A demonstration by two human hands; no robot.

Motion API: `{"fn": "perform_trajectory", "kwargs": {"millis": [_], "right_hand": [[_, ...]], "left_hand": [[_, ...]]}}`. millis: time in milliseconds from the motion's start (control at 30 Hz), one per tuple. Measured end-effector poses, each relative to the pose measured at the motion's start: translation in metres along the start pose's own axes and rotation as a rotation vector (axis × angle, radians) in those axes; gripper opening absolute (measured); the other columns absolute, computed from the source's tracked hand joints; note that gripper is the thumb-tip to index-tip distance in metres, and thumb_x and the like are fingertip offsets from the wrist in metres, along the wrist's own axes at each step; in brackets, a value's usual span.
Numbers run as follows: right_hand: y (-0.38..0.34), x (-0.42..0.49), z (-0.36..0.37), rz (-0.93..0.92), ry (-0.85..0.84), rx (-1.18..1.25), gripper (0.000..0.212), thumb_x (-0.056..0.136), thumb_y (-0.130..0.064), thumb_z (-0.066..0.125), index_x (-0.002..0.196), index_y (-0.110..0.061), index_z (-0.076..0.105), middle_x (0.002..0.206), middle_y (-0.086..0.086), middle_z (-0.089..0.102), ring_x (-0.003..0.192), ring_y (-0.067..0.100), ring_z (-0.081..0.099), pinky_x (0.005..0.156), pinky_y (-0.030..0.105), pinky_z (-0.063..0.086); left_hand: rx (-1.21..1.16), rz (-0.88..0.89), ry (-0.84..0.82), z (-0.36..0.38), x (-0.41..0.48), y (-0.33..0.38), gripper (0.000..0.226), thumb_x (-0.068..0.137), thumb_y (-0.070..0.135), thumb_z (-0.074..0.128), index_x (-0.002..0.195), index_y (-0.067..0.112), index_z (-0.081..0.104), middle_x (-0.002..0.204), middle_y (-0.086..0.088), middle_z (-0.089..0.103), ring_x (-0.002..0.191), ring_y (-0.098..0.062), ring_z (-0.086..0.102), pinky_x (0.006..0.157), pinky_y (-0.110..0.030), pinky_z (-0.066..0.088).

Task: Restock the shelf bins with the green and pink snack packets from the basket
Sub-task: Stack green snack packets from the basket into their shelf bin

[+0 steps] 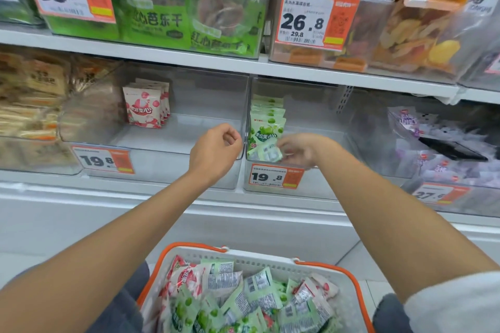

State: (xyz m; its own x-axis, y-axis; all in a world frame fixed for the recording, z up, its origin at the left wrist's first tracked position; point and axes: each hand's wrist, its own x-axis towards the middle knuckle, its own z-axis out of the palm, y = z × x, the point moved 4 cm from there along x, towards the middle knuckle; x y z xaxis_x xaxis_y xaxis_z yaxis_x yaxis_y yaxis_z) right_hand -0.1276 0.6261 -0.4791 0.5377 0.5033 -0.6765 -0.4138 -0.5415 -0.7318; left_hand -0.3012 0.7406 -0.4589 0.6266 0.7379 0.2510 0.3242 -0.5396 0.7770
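The right hand [300, 150] pinches a green snack packet [266, 154] at the front edge of the clear bin [320, 184], touching the standing row [267, 119]. It should be stood upright, label forward, snug against that row. The left hand [216, 149] is curled and empty.

Clear, glossy plastic bins [176, 167] beyond the left hand [216, 149]; glossy film green packet [266, 151] at the right hand [300, 150]; matt white perforated plastic basket [270, 258], smooth orange rim, below both; smooth white shelf board [189, 58] above.

Shop, snack aisle, price tags [273, 176] w/ barcodes, shelf bins [173, 140], basket [319, 265]
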Motion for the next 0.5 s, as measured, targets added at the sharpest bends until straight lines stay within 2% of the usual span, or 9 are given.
{"fn": "perform_trajectory", "kwargs": {"millis": [67, 133, 200, 267, 367, 400, 500], "right_hand": [[-0.002, 0.010, -0.004, -0.054, -0.008, 0.356, 0.029, 0.096, 0.002, 0.042, 0.125, 0.001, 0.047, 0.116, 0.027, 0.060, 0.068, 0.037, 0.070, 0.049, 0.040, 0.058], [-0.004, 0.016, -0.002, -0.143, 0.001, 0.470, 0.043, 0.091, 0.014, 0.032, 0.130, 0.002, 0.043, 0.132, 0.029, 0.049, 0.078, 0.039, 0.066, 0.049, 0.037, 0.058], [-0.007, 0.017, 0.005, -0.271, 0.032, 0.263, 0.062, 0.082, 0.025, 0.033, 0.136, -0.005, 0.043, 0.138, 0.022, 0.042, 0.086, 0.032, 0.065, 0.053, 0.028, 0.057], [-0.012, 0.013, 0.015, -0.447, 0.071, -0.122, 0.070, 0.078, 0.027, 0.044, 0.135, -0.014, 0.049, 0.134, 0.017, 0.046, 0.093, 0.026, 0.064, 0.056, 0.021, 0.054], [-0.018, 0.007, 0.028, -0.645, 0.055, -0.613, 0.075, 0.076, 0.020, 0.063, 0.138, -0.020, 0.048, 0.143, 0.009, 0.042, 0.122, 0.024, 0.052, 0.076, 0.028, 0.057], [-0.019, 0.007, 0.030, -0.684, 0.047, -0.715, 0.079, 0.076, 0.018, 0.063, 0.141, -0.022, 0.044, 0.148, 0.006, 0.038, 0.124, 0.024, 0.051, 0.081, 0.031, 0.057], [-0.024, 0.004, 0.028, -0.771, 0.042, -0.867, 0.084, 0.078, 0.018, 0.059, 0.146, -0.026, 0.034, 0.153, 0.006, 0.030, 0.102, 0.021, 0.062, 0.079, 0.029, 0.057]], "left_hand": [[0.003, 0.003, 0.008, 0.000, 0.000, 0.000, 0.010, 0.087, 0.028, 0.057, 0.078, 0.025, 0.060, 0.074, 0.014, 0.062, 0.074, -0.010, 0.059, 0.067, -0.029, 0.045], [0.019, 0.012, 0.012, 0.000, -0.001, 0.000, 0.010, 0.086, 0.028, 0.058, 0.077, 0.026, 0.059, 0.074, 0.015, 0.062, 0.074, -0.009, 0.059, 0.067, -0.029, 0.045], [0.036, 0.025, 0.011, 0.000, -0.003, -0.001, 0.009, 0.086, 0.028, 0.058, 0.077, 0.028, 0.059, 0.074, 0.016, 0.062, 0.073, -0.008, 0.058, 0.067, -0.028, 0.045], [0.042, 0.035, 0.002, 0.000, -0.003, -0.002, 0.009, 0.086, 0.028, 0.059, 0.077, 0.028, 0.060, 0.073, 0.015, 0.062, 0.071, -0.006, 0.058, 0.067, -0.028, 0.045], [0.026, 0.049, -0.012, -0.001, -0.003, -0.003, 0.009, 0.086, 0.027, 0.059, 0.077, 0.027, 0.060, 0.072, 0.015, 0.062, 0.069, -0.007, 0.056, 0.067, -0.028, 0.045], [0.019, 0.053, -0.015, -0.001, -0.003, -0.003, 0.009, 0.086, 0.027, 0.060, 0.078, 0.026, 0.060, 0.072, 0.014, 0.062, 0.068, -0.007, 0.056, 0.067, -0.029, 0.045], [0.003, 0.055, -0.020, -0.002, -0.002, -0.004, 0.008, 0.086, 0.026, 0.060, 0.078, 0.026, 0.061, 0.072, 0.014, 0.061, 0.068, -0.007, 0.056, 0.068, -0.029, 0.046]]}}
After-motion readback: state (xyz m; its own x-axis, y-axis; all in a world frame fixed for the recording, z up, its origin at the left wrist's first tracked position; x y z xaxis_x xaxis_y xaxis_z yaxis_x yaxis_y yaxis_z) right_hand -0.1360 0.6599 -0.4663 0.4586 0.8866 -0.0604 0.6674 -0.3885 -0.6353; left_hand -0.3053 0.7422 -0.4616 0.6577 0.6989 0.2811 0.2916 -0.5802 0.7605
